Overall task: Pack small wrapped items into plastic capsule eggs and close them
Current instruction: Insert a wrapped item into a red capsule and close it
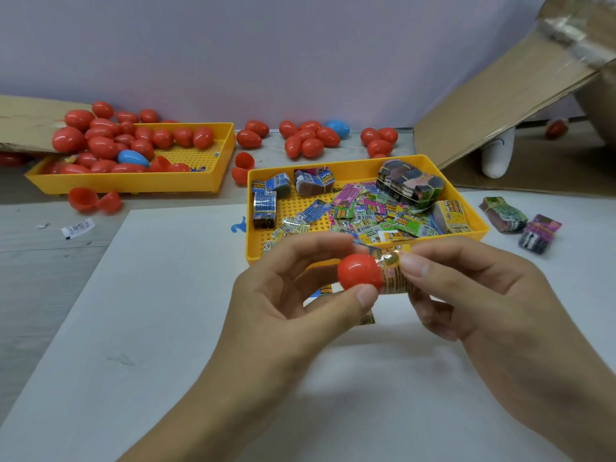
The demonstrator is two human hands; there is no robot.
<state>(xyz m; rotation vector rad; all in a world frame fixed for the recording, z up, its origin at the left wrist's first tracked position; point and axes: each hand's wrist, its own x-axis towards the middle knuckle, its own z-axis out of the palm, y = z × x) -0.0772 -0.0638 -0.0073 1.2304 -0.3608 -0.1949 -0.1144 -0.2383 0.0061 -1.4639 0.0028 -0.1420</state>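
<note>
My left hand (283,295) holds a red capsule egg half (358,271) between thumb and fingers, its open side facing right. My right hand (473,295) pinches a small rolled wrapped item (395,275) whose left end sits in the egg half. Both hands are over the near edge of a yellow tray (466,198) filled with several colourful wrapped items (366,211) and bundled stacks. Another yellow tray (220,161) at the back left holds several closed red eggs (100,138) and a blue egg (131,157).
Loose red eggs (310,138) and one blue egg lie along the back wall. Open red egg halves (93,200) rest by the left tray. Two bundles of wrappers (520,223) lie to the right. A cardboard box flap (493,105) leans at the back right. A white sheet (166,295) covers the table.
</note>
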